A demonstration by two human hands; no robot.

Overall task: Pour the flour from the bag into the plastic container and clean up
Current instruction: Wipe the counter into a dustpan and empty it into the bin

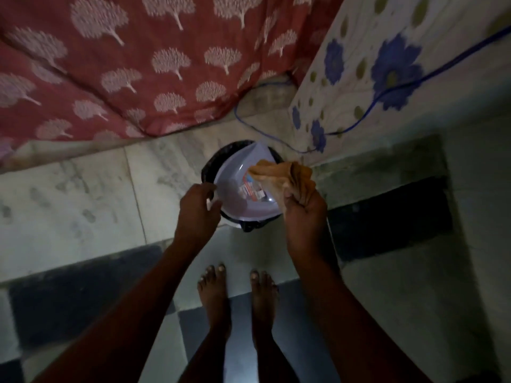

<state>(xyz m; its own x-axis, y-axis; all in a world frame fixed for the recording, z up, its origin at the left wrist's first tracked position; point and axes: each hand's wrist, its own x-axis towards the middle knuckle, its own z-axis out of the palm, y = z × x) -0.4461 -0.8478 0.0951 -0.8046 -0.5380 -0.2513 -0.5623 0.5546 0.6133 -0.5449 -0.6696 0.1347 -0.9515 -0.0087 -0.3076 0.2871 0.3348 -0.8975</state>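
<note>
While the person stands barefoot on the tiled floor, the head view looks straight down at a pale plastic container held over a black-lined bin; left hand grips the container's near-left rim, fingers curled round the edge; right hand clutches a bunched orange-brown cloth, fingers closed round it, cloth draped over the container's right side and touching its inner wall; container is tilted, a label showing through its base; no flour bag in sight, and whether flour is inside I cannot tell; looks like the cleanup stage, wiping the container over the bin. Risks: one-handed rim grip could slip under wiping pressure and drop the container into the bin; dim light may hide residue. Red patterned fabric hangs behind; blue cable runs along the floral wall.
</note>
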